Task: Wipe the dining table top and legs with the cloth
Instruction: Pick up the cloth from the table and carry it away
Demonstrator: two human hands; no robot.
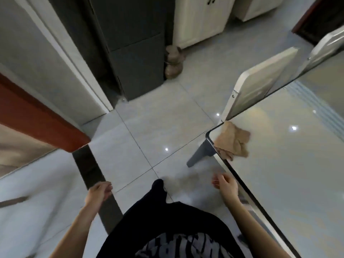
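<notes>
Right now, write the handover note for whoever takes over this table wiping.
Left hand: empty, loosely curled, over the floor.
Right hand: empty, beside the dining table edge.
Tan cloth: crumpled on the table's corner, above a grey leg.
Done: cannot tell whether anything is wiped.
Left: pick up the cloth, wipe top and legs.
</notes>
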